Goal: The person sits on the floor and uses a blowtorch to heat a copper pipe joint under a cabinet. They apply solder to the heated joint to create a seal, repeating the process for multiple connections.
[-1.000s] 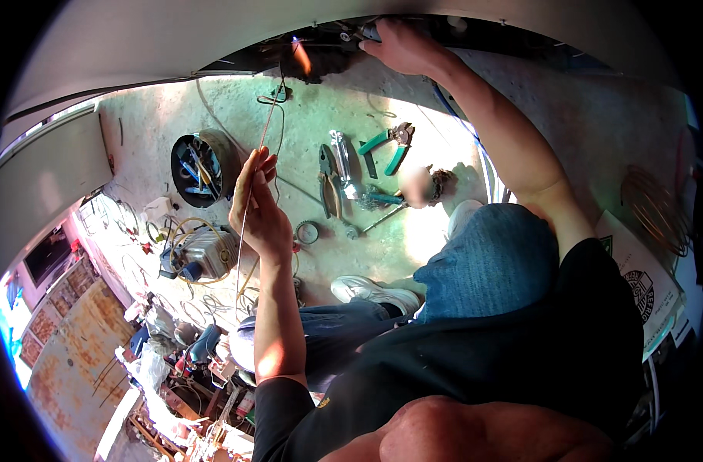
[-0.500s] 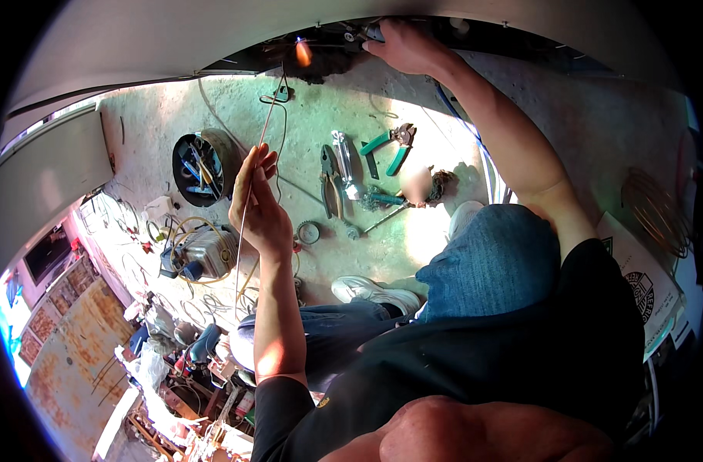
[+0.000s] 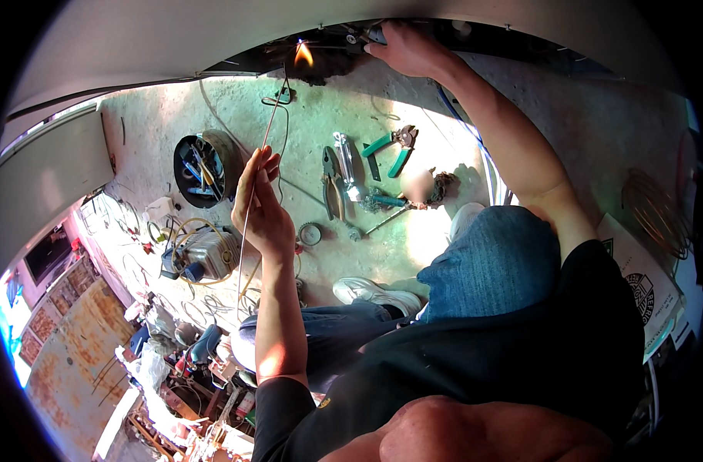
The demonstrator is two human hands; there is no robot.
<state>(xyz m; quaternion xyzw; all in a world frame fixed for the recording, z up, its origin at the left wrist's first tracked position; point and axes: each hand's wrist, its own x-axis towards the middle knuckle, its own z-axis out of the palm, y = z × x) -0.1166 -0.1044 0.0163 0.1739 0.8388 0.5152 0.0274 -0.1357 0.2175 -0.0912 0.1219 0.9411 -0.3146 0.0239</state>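
My left hand (image 3: 263, 212) pinches a long, thin copper-coloured rod (image 3: 273, 117) between thumb and fingers. The rod runs from beside my forearm up toward the dark opening under a pale appliance panel (image 3: 159, 42). At the opening my right hand (image 3: 407, 52) is closed around what looks like a torch handle (image 3: 376, 35), partly hidden by the fingers and shadow. An orange flame (image 3: 303, 55) burns left of that hand, near the rod's far end. The exact spot where the rod's tip lies is too dark to make out.
On the floor lie pliers with dark handles (image 3: 333, 185), green-handled cutters (image 3: 401, 150) and a shiny metal tool (image 3: 348, 165). A round tub of tools (image 3: 229, 165) stands left, above a metal pump-like unit (image 3: 205, 254). Coiled copper tubing (image 3: 656, 212) is at right.
The flame has changed shape and looks brighter and more forked. Both hands keep their grips and have hardly moved; the whole view has shifted slightly.
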